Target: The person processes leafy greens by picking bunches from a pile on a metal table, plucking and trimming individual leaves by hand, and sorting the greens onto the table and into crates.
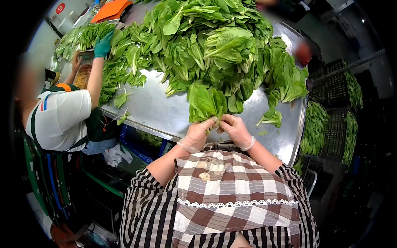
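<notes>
A small bunch of leafy greens (206, 103) stands upright in front of my apron, leaves pointing away from me. My left hand (197, 134), in a clear thin glove, is closed on the stem end. From the other side my right hand (237, 130), gloved the same way, pinches the stems with its fingertips close to the left ones. The exact stem ends are hidden by my fingers. Just beyond rises a big heap of the same greens (182, 53), with a larger pale-ribbed bundle (229, 45) on top. A loose sprig (271, 118) lies right of my right hand.
The metal table (159, 101) has a raised edge near my waist. At left, a co-worker's green-gloved hand (103, 44) reaches into greens beside a scale (86, 56). An orange folder-like sheet (111, 10) lies behind. Black crates (334, 128) with greens stand at right.
</notes>
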Demonstrator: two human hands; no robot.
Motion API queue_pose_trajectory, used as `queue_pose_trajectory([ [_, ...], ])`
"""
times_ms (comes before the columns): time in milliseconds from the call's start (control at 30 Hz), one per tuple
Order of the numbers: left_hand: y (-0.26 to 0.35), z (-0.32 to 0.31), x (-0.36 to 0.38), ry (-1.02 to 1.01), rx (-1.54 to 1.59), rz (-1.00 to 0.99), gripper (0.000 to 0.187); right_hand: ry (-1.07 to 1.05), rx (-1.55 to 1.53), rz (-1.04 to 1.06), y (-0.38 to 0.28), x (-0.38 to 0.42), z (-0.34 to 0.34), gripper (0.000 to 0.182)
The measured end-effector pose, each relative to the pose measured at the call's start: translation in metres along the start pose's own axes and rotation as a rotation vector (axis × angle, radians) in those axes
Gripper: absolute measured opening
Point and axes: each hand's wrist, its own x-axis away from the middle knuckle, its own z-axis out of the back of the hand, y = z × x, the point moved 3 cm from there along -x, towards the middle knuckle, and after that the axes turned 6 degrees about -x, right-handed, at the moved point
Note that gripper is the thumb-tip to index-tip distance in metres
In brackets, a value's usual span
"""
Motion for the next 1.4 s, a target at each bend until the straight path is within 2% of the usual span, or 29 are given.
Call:
queue_pose_trajectory([
  [67, 0.002, -0.001, 0.000, 0.004, -0.001, -0.009, 0.026, 0.031, -0.079, -0.020, 0.008, -0.001, 0.001, 0.014],
  [267, 0.001, 0.000, 0.003, -0.027, -0.066, 0.045, 0.030, 0.087, 0.144, -0.024, -0.002, -0.003, -0.001, 0.012],
  [333, 0.005, -0.005, 0.003, -0.025, -0.100, 0.056, 0.030, 0.084, 0.013, -0.035, 0.003, -0.005, -0.001, 0.018],
  [400, -0.001, -0.001, 0.003, -0.028, -0.091, 0.058, 0.032, 0.033, 0.083, -0.006, 0.001, -0.005, 0.000, 0.023],
  [500, 0.001, -0.002, 0.000, -0.006, -0.084, 0.066, 0.032, 0.065, 0.062, -0.044, -0.005, -0.002, -0.003, 0.025],
  [867, 0.005, 0.001, -0.002, -0.023, -0.039, 0.016, 0.031, 0.017, -0.099, -0.046, 0.012, -0.006, 0.001, 0.023],
  [1033, 0.003, 0.004, -0.002, -0.096, 0.004, 0.033, 0.034, 0.003, 0.011, -0.058, 0.007, -0.004, -0.001, 0.020],
  [1100, 0.008, -0.001, 0.003, -0.067, 0.027, 0.033, 0.027, 0.009, -0.005, -0.085, 0.006, -0.005, -0.004, 0.019],
  [1300, 0.015, 0.004, 0.008, -0.100, 0.009, -0.010, 0.028, -0.044, -0.170, -0.078, 0.018, -0.014, -0.003, 0.018],
  [1400, 0.016, 0.005, 0.007, -0.034, 0.065, -0.009, 0.027, -0.081, -0.300, -0.146, 0.023, -0.016, -0.001, 0.022],
])
